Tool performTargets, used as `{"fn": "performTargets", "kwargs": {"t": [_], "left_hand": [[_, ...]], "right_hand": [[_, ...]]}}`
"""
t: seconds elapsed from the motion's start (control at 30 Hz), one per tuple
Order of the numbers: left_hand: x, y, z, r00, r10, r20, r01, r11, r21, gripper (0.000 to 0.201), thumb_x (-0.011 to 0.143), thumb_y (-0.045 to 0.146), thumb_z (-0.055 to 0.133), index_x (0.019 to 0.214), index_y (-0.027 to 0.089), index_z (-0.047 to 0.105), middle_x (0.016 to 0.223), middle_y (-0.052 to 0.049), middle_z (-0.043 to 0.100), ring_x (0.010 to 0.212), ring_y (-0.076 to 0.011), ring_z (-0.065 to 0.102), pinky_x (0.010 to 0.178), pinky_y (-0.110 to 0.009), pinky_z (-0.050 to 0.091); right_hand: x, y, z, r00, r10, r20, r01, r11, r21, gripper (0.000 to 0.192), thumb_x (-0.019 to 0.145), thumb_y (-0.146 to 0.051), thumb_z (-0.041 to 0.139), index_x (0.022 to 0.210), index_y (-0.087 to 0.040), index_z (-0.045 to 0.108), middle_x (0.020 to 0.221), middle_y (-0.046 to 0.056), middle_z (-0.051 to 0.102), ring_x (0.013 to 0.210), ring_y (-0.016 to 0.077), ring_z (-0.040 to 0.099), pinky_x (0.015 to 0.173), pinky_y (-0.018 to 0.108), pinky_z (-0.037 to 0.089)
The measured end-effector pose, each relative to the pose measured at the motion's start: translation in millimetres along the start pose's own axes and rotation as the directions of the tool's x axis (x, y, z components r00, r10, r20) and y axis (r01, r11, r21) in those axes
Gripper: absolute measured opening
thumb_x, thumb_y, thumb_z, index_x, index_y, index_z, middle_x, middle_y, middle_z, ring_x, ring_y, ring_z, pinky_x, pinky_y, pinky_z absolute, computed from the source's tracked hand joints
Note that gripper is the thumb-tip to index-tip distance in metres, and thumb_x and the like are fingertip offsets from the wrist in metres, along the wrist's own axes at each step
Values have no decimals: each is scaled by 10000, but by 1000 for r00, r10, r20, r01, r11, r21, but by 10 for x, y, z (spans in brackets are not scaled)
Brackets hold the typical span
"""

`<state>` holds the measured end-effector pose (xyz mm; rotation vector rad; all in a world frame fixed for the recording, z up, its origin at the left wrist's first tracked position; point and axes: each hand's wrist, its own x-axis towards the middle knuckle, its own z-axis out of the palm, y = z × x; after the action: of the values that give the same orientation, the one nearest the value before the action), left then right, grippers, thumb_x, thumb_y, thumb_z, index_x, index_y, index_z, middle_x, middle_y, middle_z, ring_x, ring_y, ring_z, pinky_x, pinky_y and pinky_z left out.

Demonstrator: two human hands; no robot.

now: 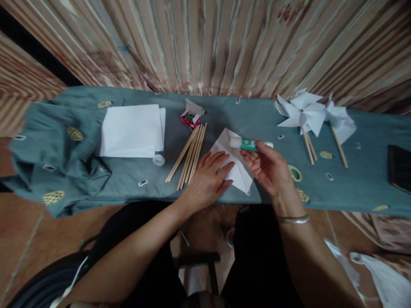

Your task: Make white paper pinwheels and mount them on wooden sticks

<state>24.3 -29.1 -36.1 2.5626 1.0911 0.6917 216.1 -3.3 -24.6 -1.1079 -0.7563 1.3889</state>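
Left hand (208,179) lies flat & open on the folded paper (236,164) mid-table, right hand (268,164) pinches glue stick (248,144) just above it; paper's prob light, floppy, best pinned near the center.

Just one view here, from a head-worn cam looking steeply down and forward over the person's own forearms. It sat fairly close above the cloth-covered table (224,115), which ran across mid-frame, with a striped curtain (224,42) behind it and the lap and floor at the bottom edge.
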Motion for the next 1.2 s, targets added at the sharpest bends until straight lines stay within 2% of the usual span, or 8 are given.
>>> {"fn": "performTargets", "kwargs": {"t": [0.07, 0.17, 0.27, 0.4, 0.53, 0.8, 0.9, 1.2], "left_hand": [[-46, -135, -189, 995, -65, -82, 68, 997, 34, 353, 940, 300, 516, 1267, 177, 568, 1304, -131, 584, 1274, -281, 487, 1079, -495, 388], [-206, -422, -505, 935, -269, -231, 301, 947, 114, 370, 882, 295, 585, 1231, 175, 601, 1267, -128, 587, 1206, -298, 517, 1034, -491, 412], [-420, -681, -734, 869, -442, -221, 477, 866, 146, 493, 778, 341, 685, 1234, 171, 609, 1273, -127, 590, 1201, -334, 517, 1005, -496, 438], [-607, -815, -817, 821, -560, -110, 569, 819, 78, 470, 763, 295, 659, 1211, 157, 619, 1204, -107, 655, 1087, -273, 619, 956, -397, 495], [-602, -763, -777, 775, -617, -137, 628, 776, 56, 316, 780, 246, 621, 1085, 188, 680, 1105, -73, 714, 981, -238, 671, 897, -351, 521], [-388, -529, -590, 875, -451, -175, 426, 890, -165, 276, 838, 254, 583, 1093, 186, 663, 1062, -60, 707, 867, -176, 674, 786, -278, 536], [-352, -479, -532, 887, -421, -190, 391, 903, -180, 345, 824, 244, 621, 1160, 165, 625, 1061, -67, 711, 831, -166, 673, 786, -276, 533], [-363, -450, -539, 929, -303, -212, 295, 953, -70, 227, 805, 192, 670, 1031, 169, 675, 914, -56, 717, 867, -203, 647, 801, -331, 526]], "right_hand": [[-7, -13, 46, 997, 77, 22, -79, 989, 127, 195, 729, -337, 767, 825, -196, 671, 747, 13, 756, 684, 137, 732, 617, 196, 610], [-11, -29, 96, 988, 144, 58, -154, 955, 252, 168, 695, -275, 798, 800, -195, 694, 703, -9, 750, 631, 107, 717, 578, 145, 593], [-17, -33, 134, 983, 157, 91, -177, 943, 281, 193, 664, -215, 819, 817, -186, 705, 732, -2, 762, 646, 113, 728, 627, 153, 612], [-28, -26, 172, 979, 145, 142, -180, 944, 275, 221, 641, -168, 827, 823, -188, 703, 774, 7, 771, 686, 138, 746, 688, 188, 632], [-59, 7, 234, 971, 149, 185, -191, 953, 236, 244, 643, -172, 835, 848, -187, 704, 787, 3, 770, 722, 144, 754, 714, 188, 632], [-211, 137, 443, 924, 197, 327, -248, 961, 123, 323, 636, -256, 866, 902, -192, 694, 840, 6, 768, 743, 141, 751, 744, 226, 631], [-234, 165, 466, 920, 211, 331, -246, 967, 67, 330, 651, -260, 854, 933, -195, 695, 847, 7, 763, 740, 131, 741, 726, 225, 620], [-244, 182, 473, 931, 204, 304, -209, 978, -17, 341, 630, -290, 867, 911, -211, 691, 836, -6, 747, 741, 124, 721, 745, 245, 598]]}}
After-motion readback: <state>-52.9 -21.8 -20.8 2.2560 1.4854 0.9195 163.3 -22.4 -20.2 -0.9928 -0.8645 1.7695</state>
